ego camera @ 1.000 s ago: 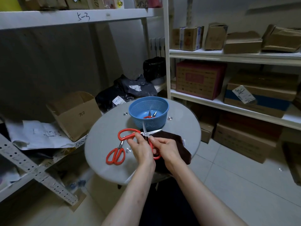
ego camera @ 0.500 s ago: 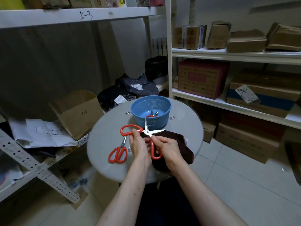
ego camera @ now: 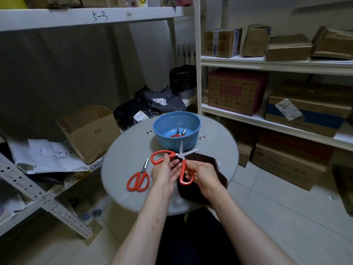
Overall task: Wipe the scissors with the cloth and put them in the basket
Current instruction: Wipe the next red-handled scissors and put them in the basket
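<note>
**Inspector:** Position of the hands?

**Assistant:** Both forearms reach in from the near edge and meet over the near middle of the round surface (ego camera: pixel 122 169). The left hand (ego camera: pixel 163 169) is curled, thumb and fingers pinched on the left orange loop of the open scissors (ego camera: pixel 181 158). The right hand (ego camera: pixel 202 172) is closed on the other loop, which points toward the near edge, its fingers wrapped round the handle's right side.

**Inspector:** State of the scissors?

**Assistant:** Spread wide. The two blades fork from the pivot, one pointing far toward the basket (ego camera: pixel 176 129), the other out to the right. They are held above the cloth (ego camera: pixel 208 163); whether they touch it cannot be told.

**Inspector:** The cloth?

**Assistant:** Dark, lying flat on the surface's right near part, under the right hand and partly hidden by it.

**Inspector:** Other items?

**Assistant:** A second pair (ego camera: pixel 138 178), shut, lies on the surface just left of the left hand, blades pointing far. The blue basket stands at the far side, just beyond the raised blade tip, with a third pair (ego camera: pixel 177 134) inside on its bottom.
</note>
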